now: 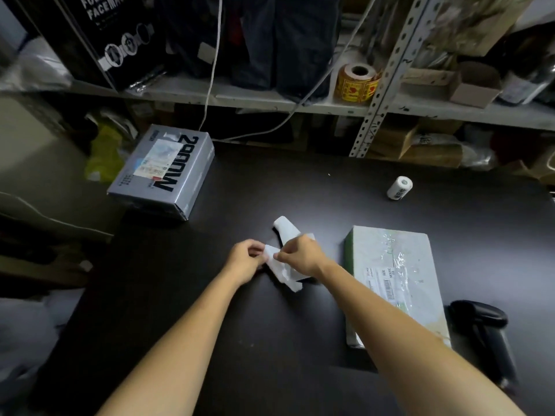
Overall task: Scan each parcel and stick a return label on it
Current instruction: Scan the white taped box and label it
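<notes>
Both bare forearms reach forward from the lower edge and meet over the middle of the dark table [300,181]. The left hand [244,261] has its fingers curled, thumb and fingertips pinching one edge of a white label strip [283,271]. The right hand [300,256] is knuckles-up, its fingers bent and pinching the same strip just beside the left hand's grip. The strip is a crumpled length of white paper that trails away from the hands, one end lying flat on the table beyond them. A pale parcel [396,265] with a printed barcode label and glossy tape lies flat just to the right of the right forearm. A black handheld scanner [483,334] lies beside its near right corner. A silver box [163,172] bearing a label sits well apart at the table's far left corner. A small white roll [399,187] lies on its side toward the far right. On the metal shelf [240,97] behind stand a roll of yellow stickers [357,84] and an open cardboard box [474,88] whose contents cannot be made out.
</notes>
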Available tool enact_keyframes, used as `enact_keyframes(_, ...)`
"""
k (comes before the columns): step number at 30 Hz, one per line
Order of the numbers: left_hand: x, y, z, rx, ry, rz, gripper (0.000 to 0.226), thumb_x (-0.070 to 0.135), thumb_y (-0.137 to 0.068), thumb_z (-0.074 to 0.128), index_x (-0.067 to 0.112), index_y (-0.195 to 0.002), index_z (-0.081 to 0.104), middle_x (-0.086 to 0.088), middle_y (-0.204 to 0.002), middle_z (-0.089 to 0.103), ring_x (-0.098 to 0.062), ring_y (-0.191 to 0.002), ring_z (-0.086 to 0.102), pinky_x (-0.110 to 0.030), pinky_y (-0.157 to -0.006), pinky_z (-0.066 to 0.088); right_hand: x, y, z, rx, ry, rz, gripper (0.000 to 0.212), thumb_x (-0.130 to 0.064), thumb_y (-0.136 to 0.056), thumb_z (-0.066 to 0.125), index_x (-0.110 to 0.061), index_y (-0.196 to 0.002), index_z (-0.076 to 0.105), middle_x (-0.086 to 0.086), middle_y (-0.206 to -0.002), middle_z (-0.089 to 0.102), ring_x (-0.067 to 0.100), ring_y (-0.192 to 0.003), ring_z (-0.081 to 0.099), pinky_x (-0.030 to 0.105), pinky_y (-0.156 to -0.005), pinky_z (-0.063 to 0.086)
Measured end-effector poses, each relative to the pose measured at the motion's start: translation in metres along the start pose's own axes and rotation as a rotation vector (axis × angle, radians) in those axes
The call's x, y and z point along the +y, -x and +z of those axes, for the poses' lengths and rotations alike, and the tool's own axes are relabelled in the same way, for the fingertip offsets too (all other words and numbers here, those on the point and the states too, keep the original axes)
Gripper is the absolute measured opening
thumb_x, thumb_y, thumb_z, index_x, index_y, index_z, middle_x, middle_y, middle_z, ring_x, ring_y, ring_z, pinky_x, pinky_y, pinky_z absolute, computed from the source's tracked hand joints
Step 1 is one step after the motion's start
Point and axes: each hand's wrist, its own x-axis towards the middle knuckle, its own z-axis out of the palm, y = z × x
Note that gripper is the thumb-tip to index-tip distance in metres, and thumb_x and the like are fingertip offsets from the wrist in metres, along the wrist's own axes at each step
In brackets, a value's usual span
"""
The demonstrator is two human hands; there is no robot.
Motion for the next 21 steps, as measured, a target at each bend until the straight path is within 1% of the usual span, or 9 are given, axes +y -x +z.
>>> enact_keyframes(2,0.003,0.002,0.000,0.008,0.013,0.022,0.014,0.004,-0.088,0.068,0.000,-0.102,0.067,-0.005,-0.083,0.059,-0.009,-0.072,0.053,-0.005,-0.054,0.041,0.003,0.000,-0.001,-0.001,-0.052,0.011,0.022,-0.034,-0.087,0.072,-0.028,-0.067,0.066,-0.006,-0.071,0.064,0.015,-0.076,0.061,0.032,-0.078,0.051)
enact_keyframes(3,0.007,0.004,-0.001,-0.002,0.032,0.034,0.012,0.006,-0.089,0.067,0.002,-0.100,0.066,-0.007,-0.084,0.060,-0.012,-0.074,0.054,-0.009,-0.058,0.043,0.003,0.000,-0.002,0.001,-0.084,0.020,0.020,-0.032,-0.085,0.075,-0.027,-0.068,0.066,-0.006,-0.072,0.064,0.013,-0.074,0.061,0.031,-0.077,0.051)
enact_keyframes(6,0.021,0.012,-0.004,-0.056,0.162,0.035,0.005,0.005,-0.092,0.063,0.006,-0.096,0.061,-0.015,-0.090,0.061,-0.018,-0.078,0.057,-0.015,-0.063,0.046,0.001,0.007,-0.011,0.005,-0.183,0.052,0.021,-0.029,-0.080,0.081,-0.019,-0.087,0.064,0.001,-0.085,0.067,0.015,-0.072,0.061,0.027,-0.070,0.049)
enact_keyframes(8,0.032,0.017,-0.006,-0.078,0.274,0.030,0.004,0.006,-0.095,0.060,0.007,-0.098,0.058,-0.017,-0.093,0.061,-0.016,-0.077,0.058,-0.016,-0.064,0.050,-0.004,0.012,-0.019,-0.001,-0.261,0.060,0.023,-0.021,-0.081,0.080,-0.018,-0.091,0.060,0.004,-0.083,0.065,0.012,-0.062,0.059,0.021,-0.058,0.046)
enact_keyframes(10,0.041,0.022,-0.008,-0.104,0.298,0.024,0.008,0.013,-0.096,0.060,0.008,-0.102,0.058,-0.012,-0.092,0.065,-0.014,-0.075,0.058,-0.021,-0.064,0.047,-0.011,0.018,-0.027,0.022,-0.355,0.046,0.018,-0.013,-0.083,0.077,-0.017,-0.088,0.060,0.006,-0.077,0.063,0.011,-0.055,0.056,0.019,-0.052,0.046)
enact_keyframes(12,0.047,0.028,-0.012,-0.163,0.279,0.006,0.017,0.020,-0.094,0.064,0.013,-0.109,0.059,-0.006,-0.091,0.070,-0.012,-0.073,0.060,-0.023,-0.065,0.048,-0.018,0.024,-0.035,0.075,-0.467,0.014,0.015,-0.008,-0.084,0.075,-0.015,-0.086,0.061,0.006,-0.076,0.062,0.013,-0.060,0.058,0.022,-0.056,0.050)
enact_keyframes(16,0.049,0.041,-0.015,-0.315,0.187,-0.011,0.025,0.010,-0.086,0.072,0.012,-0.108,0.062,-0.013,-0.093,0.073,-0.014,-0.075,0.067,-0.030,-0.071,0.056,-0.028,0.037,-0.062,0.209,-0.629,-0.034,0.008,-0.003,-0.088,0.070,-0.008,-0.090,0.063,0.009,-0.080,0.066,0.015,-0.065,0.064,0.028,-0.060,0.056)
enact_keyframes(18,0.049,0.045,-0.017,-0.327,0.115,0.025,0.021,0.009,-0.083,0.074,0.010,-0.102,0.065,-0.013,-0.093,0.073,-0.013,-0.077,0.066,-0.025,-0.076,0.055,-0.030,0.042,-0.076,0.279,-0.662,-0.052,0.008,-0.001,-0.088,0.069,-0.007,-0.088,0.063,0.008,-0.080,0.066,0.013,-0.066,0.065,0.029,-0.061,0.059)
enact_keyframes(21,0.050,0.051,-0.020,-0.345,0.043,0.061,0.010,0.015,-0.081,0.077,0.019,-0.085,0.069,0.009,-0.078,0.073,0.005,-0.066,0.063,-0.007,-0.063,0.045,-0.028,0.049,-0.095,0.361,-0.668,-0.071,0.012,0.001,-0.088,0.067,-0.008,-0.085,0.061,0.006,-0.078,0.064,0.013,-0.067,0.063,0.026,-0.057,0.057)
